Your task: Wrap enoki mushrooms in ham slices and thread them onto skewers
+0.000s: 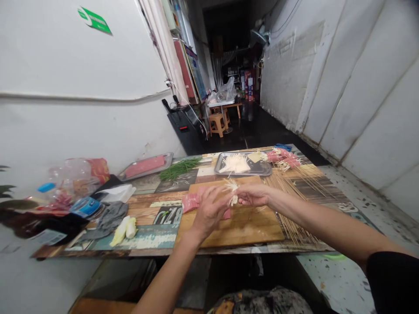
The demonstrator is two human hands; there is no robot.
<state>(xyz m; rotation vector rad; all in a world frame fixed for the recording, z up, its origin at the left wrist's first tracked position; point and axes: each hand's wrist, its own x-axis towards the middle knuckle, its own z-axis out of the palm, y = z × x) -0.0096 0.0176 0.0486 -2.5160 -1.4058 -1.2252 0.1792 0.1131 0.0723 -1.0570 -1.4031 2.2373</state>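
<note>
Over the wooden cutting board (pixel 252 226), a small bunch of enoki mushrooms (pixel 232 186) is pinched between my two hands. My right hand (pixel 251 195) is closed on the bunch from the right. From the left, my left hand (pixel 212 206) has its fingertips closed against the same bunch. Thin meat slices (pixel 190 202) lie on the board, partly hidden beneath my left hand. Beyond the board, a metal tray (pixel 266 169) holds more enoki mushrooms (pixel 236 163). At its right, meat-wrapped enoki skewers (pixel 283 158) lie in a pile.
Loose bamboo skewers (pixel 290 209) lie right of the board. Green chives (pixel 180 168) and a tray of sliced meat (pixel 145 166) are at the back left. Cabbage leaves (pixel 125 230), a grey cloth (pixel 109 218) and plastic bags (pixel 78 174) occupy the left side. A wall borders the table's left.
</note>
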